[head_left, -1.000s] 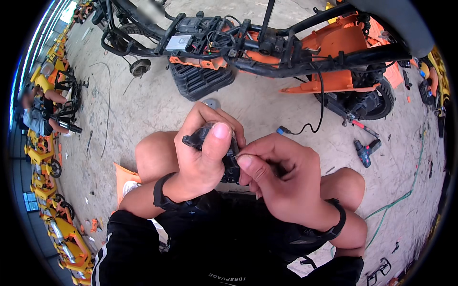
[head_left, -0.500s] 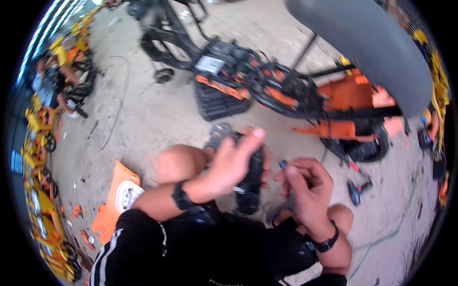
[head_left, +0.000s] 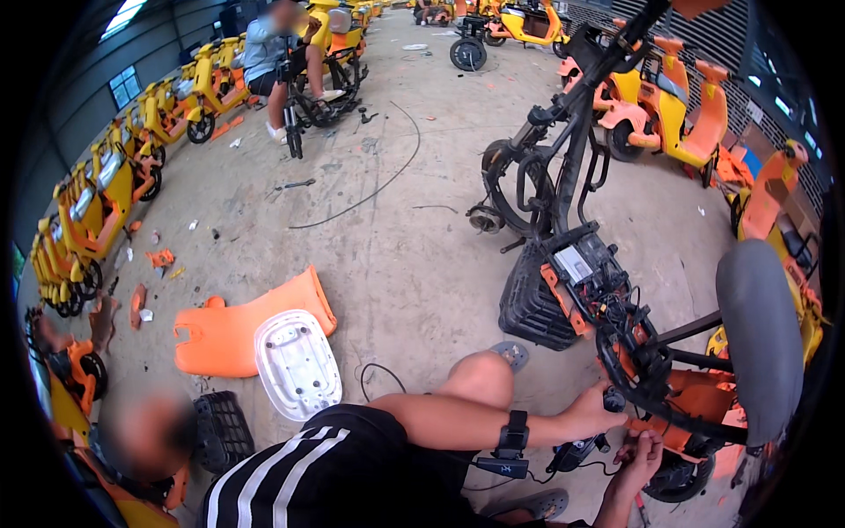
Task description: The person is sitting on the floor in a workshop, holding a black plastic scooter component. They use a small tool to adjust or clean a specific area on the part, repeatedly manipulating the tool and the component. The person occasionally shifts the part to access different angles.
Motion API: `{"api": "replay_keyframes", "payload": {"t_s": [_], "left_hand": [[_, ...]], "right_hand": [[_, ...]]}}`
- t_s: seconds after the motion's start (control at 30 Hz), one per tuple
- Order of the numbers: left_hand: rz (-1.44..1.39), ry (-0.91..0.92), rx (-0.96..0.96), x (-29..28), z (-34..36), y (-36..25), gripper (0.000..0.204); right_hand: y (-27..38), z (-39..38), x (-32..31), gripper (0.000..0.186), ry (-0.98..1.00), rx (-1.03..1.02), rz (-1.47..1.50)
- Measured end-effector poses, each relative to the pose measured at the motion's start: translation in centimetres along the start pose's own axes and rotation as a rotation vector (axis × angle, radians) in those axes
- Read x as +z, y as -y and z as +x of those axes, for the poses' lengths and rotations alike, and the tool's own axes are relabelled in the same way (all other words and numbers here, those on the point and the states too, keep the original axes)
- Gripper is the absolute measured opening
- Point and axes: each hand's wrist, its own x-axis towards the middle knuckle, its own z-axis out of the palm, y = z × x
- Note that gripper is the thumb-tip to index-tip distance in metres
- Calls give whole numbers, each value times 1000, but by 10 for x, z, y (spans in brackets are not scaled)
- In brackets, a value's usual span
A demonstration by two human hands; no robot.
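Note:
My left hand (head_left: 588, 414) is at the right of the stripped black scooter frame's lower side, closed on a black part (head_left: 613, 398) partly hidden by its fingers. My right hand (head_left: 642, 451) is just below and right of it, fingers curled in a pinch near a thin black cable; what they hold is too small to make out. The scooter frame (head_left: 576, 158) stands with exposed wiring (head_left: 620, 304), a grey seat (head_left: 757, 334) and orange panels (head_left: 691, 396) beside my hands. A black crate-like part (head_left: 528, 304) lies under the frame.
An orange panel (head_left: 216, 343) and white plate (head_left: 297, 361) lie left of me. A co-worker (head_left: 264, 66) sits by another frame at the upper left; another person (head_left: 145, 431) is at the lower left. Yellow scooters (head_left: 97, 211) line both sides. A wrench (head_left: 295, 185) lies on the floor.
The view has swung up and leftward, showing more of the workshop. My hands have moved from over my lap to the scooter's side at lower right, close together.

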Motion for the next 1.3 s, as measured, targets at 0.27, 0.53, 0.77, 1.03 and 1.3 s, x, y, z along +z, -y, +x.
{"api": "replay_keyframes", "payload": {"t_s": [0.27,0.53,0.77,1.03,1.3], "left_hand": [[32,14,70,-4,13,18,43],[166,405,59,-8,4,-18,49],[70,436,93,-18,9,-20,30],[-170,322,-210,-1,13,-21,43],[-185,212,-224,5,18,-9,50]], "right_hand": [[24,-34,-3,19,113,107,-91],[28,-146,-15,19,-93,348,-15],[-31,-218,19,17,151,509,37],[-41,-225,6,13,48,457,246],[29,-172,10,21,325,185,-120]]}}
